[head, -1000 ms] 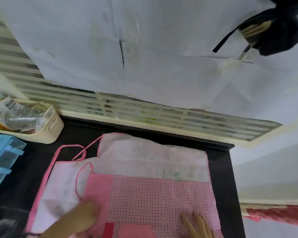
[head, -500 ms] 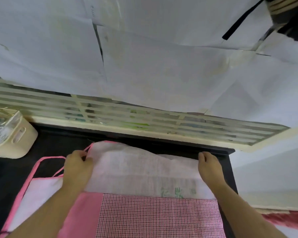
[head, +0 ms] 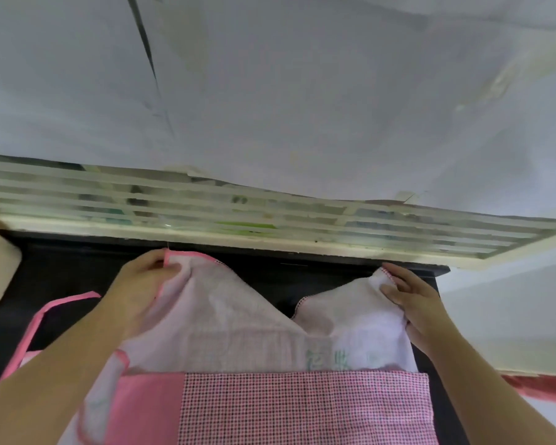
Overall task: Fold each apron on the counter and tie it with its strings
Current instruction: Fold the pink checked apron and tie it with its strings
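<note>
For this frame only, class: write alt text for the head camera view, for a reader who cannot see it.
Two bare hands, left hand and right hand, each pinch a far corner of a pink-and-white apron and lift it off a black counter, the edge sagging between them. A pink checked panel lies nearest the viewer; a slatted window runs behind.

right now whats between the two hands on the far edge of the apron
In the head view, the apron sags between the left hand and right hand, leaving a V-shaped gap of bare black counter.
</note>
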`<state>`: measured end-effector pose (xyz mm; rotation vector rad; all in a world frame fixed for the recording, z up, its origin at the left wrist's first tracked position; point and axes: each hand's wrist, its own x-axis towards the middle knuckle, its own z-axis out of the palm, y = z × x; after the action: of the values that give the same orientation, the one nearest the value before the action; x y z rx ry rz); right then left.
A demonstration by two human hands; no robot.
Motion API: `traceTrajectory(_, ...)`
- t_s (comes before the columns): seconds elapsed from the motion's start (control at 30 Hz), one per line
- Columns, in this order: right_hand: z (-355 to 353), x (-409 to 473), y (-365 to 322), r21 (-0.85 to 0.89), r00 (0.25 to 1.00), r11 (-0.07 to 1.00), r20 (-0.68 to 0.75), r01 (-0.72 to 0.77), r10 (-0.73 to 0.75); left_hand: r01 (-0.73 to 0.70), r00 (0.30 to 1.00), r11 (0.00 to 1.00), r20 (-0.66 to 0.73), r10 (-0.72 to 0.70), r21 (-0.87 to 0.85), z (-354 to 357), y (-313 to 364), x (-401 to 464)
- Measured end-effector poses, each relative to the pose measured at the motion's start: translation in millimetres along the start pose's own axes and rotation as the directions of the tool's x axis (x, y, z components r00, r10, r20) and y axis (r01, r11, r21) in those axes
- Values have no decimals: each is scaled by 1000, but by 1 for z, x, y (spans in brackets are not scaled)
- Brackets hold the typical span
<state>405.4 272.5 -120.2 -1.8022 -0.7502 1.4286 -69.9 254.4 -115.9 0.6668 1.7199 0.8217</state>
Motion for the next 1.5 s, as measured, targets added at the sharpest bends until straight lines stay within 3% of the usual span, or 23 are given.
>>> traceTrajectory(0.07,-8,-12,-3,93,999,996,33,9,-12,-31,999,997,23,32,-64,-2,2,1)
traceTrajectory(0.2,-16,-19,-3,-45,998,997,5,-63,64,-54,998,998,42,52,33,-2,2,-3)
traceTrajectory(0.33,-22,-16,-11,-108,981,991,-164,85,-102,-163,971,986,-173,165,25,-1,9,-10)
traceTrajectory(0.43,-23,-15,-10,-117,942,983,-290,138,-167,-213,942,977,-259,213,27,1,12,-15)
traceTrajectory(0.57,-15,-30,-5,-231,894,965,-395,124,-210,-184,886,939,-365,287,291,3,0,-13)
traceTrajectory(0.63,-12,-34,2,-372,861,926,-449,62,-238,-108,849,856,-402,344,505,4,-11,-17)
traceTrajectory(0.67,-7,-38,4,-509,837,861,-466,11,-286,-124,837,808,-376,397,576,8,-16,-23)
traceTrajectory(0.73,5,-47,12,-757,807,653,-373,22,-459,-298,845,708,-168,507,640,21,-29,-34)
traceTrajectory(0.8,25,-60,27,-848,834,479,-86,226,-545,-478,861,646,172,479,596,39,-44,-51)
traceTrajectory(0.87,44,-75,51,-868,893,339,221,363,-391,-560,829,484,452,330,673,53,-68,-61)
traceTrajectory(0.9,49,-80,66,-893,916,258,301,368,-264,-525,850,379,486,202,762,59,-80,-68)
traceTrajectory(0.97,52,-88,96,-929,933,133,326,347,-156,-438,897,235,439,53,868,62,-99,-81)
traceTrajectory(1.1,44,-114,116,-938,943,146,291,315,-163,-396,914,251,407,9,883,60,-110,-113)
traceTrajectory(1.23,29,-143,123,-925,949,218,287,311,-132,-432,901,288,424,93,855,44,-120,-133)
traceTrajectory(1.37,-8,-156,128,-920,918,63,379,387,-118,-526,845,202,481,233,826,11,-139,-142)
traceTrajectory(1.5,-33,-145,118,-946,944,-53,324,321,-57,-515,854,182,482,196,838,-19,-155,-129)
